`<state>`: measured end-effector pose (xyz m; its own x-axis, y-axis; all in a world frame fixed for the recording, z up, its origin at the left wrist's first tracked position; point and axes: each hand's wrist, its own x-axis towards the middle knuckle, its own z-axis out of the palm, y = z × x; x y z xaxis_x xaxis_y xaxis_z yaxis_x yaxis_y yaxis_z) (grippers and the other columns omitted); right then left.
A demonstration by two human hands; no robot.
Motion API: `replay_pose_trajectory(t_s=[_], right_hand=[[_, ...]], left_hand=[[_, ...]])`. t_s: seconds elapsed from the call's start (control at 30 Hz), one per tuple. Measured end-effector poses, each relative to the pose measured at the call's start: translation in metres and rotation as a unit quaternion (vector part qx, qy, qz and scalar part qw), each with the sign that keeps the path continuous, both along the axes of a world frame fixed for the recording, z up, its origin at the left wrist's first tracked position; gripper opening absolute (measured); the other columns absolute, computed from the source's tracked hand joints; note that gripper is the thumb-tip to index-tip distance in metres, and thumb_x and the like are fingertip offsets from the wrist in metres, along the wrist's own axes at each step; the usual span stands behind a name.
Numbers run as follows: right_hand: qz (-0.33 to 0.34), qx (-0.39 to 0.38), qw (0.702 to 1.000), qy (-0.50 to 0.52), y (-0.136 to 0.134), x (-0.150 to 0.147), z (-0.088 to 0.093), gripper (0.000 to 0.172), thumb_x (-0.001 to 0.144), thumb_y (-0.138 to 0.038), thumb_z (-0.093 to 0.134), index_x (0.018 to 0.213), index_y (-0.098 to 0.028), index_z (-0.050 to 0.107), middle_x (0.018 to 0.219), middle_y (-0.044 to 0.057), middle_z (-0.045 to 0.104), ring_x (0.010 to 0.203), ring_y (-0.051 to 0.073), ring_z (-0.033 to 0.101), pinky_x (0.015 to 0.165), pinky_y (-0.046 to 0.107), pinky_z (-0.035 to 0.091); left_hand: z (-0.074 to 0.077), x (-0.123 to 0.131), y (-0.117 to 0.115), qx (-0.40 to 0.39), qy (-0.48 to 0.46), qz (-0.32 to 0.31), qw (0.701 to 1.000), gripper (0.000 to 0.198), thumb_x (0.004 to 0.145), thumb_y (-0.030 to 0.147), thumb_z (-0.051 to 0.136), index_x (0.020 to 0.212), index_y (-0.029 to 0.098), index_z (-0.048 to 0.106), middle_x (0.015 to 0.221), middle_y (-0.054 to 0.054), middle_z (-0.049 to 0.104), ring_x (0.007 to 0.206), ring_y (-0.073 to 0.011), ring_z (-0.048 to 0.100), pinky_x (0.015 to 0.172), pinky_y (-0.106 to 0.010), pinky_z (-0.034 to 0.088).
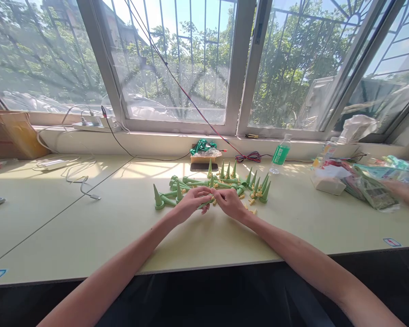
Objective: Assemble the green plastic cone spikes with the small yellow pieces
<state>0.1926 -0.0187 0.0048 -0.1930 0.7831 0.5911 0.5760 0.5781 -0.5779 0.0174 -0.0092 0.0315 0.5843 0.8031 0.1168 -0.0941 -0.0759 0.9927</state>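
My left hand (192, 200) is closed around a green plastic watering spike (204, 205), mostly hidden by the fingers. Touching or almost touching it, my right hand (229, 202) has its thumb and fingers pinched together at the same spot; whatever lies in that pinch is hidden. Just beyond both hands spreads a group of green plastic pieces. Several pointed spikes stand upright on their wide ends, such as one green cone (157, 198) at the left and another (266, 192) at the right. Green tubes (195, 180) lie among them, with small yellow valve pieces (252, 201) scattered on the right.
Behind the pieces are a dark phone (203, 167) and a small box of green items (203, 149). A green-labelled bottle (281, 155) stands to the right. Bagged goods (371, 186) lie farther right, beside another person's arm (406, 194). A white cable (85, 188) crosses the left table.
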Motion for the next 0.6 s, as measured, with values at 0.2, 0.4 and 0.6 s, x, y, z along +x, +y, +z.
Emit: replay_pose_trajectory(t_s=[0.2, 0.4, 0.6], right_hand=[[-0.002, -0.008, 1.0, -0.007, -0.0009, -0.0006, 0.0007, 0.059, 0.099, -0.054, 0.031, 0.051, -0.019, 0.033, 0.05, -0.003, 0.03, 0.049, 0.01, 0.028, 0.051, 0.027, 0.022], [0.0, -0.007, 1.0, -0.005, -0.0016, -0.0013, 0.001, 0.061, 0.097, -0.059, 0.031, 0.05, -0.019, 0.031, 0.05, -0.003, 0.029, 0.05, 0.01, 0.028, 0.051, 0.027, 0.023], [0.007, -0.01, 1.0, -0.006, -0.0017, -0.002, -0.0006, 0.06, 0.097, -0.057, 0.032, 0.051, -0.019, 0.03, 0.052, -0.003, 0.027, 0.05, 0.01, 0.027, 0.051, 0.027, 0.021]], left_hand=[[-0.002, -0.0011, 0.0025, 0.0, 0.001, -0.014, 1.0, 0.038, 0.075, 0.039, 0.078, 0.099, 0.011, 0.067, 0.071, -0.002, 0.056, 0.055, -0.0095, 0.051, 0.05, -0.024, 0.04], [-0.0052, -0.0036, 0.0058, 0.014, 0.009, -0.032, 0.999, 0.038, 0.077, 0.039, 0.076, 0.1, 0.01, 0.07, 0.071, -0.003, 0.056, 0.057, -0.0097, 0.05, 0.049, -0.024, 0.037], [-0.0057, -0.0051, 0.0067, 0.019, 0.021, -0.039, 0.999, 0.039, 0.075, 0.042, 0.075, 0.099, 0.011, 0.071, 0.067, -0.002, 0.055, 0.055, -0.0091, 0.047, 0.046, -0.022, 0.035]])
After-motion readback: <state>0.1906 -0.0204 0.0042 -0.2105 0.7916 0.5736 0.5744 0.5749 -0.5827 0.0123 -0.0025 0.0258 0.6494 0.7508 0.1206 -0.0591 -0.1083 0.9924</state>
